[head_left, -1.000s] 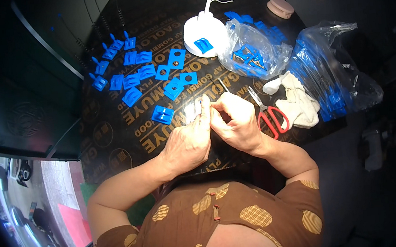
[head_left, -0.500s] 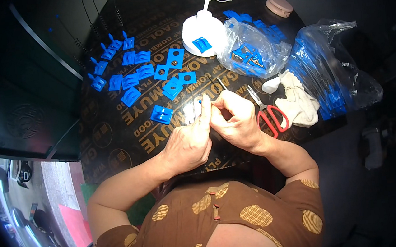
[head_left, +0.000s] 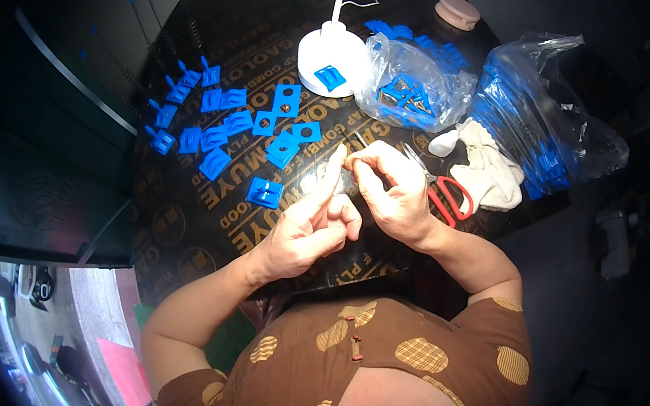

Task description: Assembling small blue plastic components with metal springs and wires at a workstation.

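Above the near part of the table, my left hand point(head_left: 306, 234) has its index finger stretched forward and its other fingers loosely curled, with nothing visible in it. That fingertip meets the pinched fingertips of my right hand point(head_left: 393, 192). Whatever the right fingers hold, if anything, is too small or hidden. Just ahead lies a thin dark pointed tool point(head_left: 359, 136). Left of my hands sits a blue square plastic piece point(head_left: 264, 192) with a raised part. Beside my right hand are red-handled scissors point(head_left: 452, 198), partly hidden behind it.
Several blue plastic pieces point(head_left: 214, 137) and blue plates with round holes point(head_left: 288, 100) lie at the left and middle. A white lamp base point(head_left: 324, 56) stands beyond. Rightward are a plastic bag of small parts point(head_left: 413, 97), a white glove point(head_left: 494, 173) and a bag of blue strips point(head_left: 524, 121).
My left hand has shifted slightly left and down, its lower fingers coming away from the right hand. The right fingertips have moved slightly up. A small blue bit near the left fingers no longer shows.
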Demonstrator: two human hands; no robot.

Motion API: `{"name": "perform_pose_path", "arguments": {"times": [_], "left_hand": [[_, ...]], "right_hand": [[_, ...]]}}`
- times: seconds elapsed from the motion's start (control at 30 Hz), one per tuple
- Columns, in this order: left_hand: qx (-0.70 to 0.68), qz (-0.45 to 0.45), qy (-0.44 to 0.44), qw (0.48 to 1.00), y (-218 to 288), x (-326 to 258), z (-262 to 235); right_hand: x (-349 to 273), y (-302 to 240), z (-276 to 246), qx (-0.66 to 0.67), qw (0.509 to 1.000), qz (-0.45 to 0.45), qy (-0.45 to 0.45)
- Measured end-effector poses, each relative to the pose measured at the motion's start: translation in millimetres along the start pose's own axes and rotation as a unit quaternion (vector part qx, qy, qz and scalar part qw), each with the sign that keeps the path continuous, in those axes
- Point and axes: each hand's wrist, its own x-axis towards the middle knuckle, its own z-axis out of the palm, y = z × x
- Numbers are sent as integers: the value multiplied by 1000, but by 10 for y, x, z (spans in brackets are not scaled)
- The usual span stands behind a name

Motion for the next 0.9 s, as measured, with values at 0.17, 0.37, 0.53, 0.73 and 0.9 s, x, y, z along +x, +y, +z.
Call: {"name": "perform_pose_path", "arguments": {"times": [0.17,0.37,0.53,0.73,0.9], "left_hand": [[-178,-59,-6,982,97,14,-24],[-259,-52,5,964,141,24,-50],[-275,-27,-11,961,99,23,-111],[-277,-27,23,960,87,17,-96],[-280,-1,55,958,38,22,-94]], "right_hand": [[18,-47,-28,-19,1000,-17,-5],[21,-39,-44,4,999,-40,5],[14,-24,-85,14,998,-56,-9],[25,-50,-69,39,999,-37,2],[20,-65,-66,27,999,-7,20]]}}
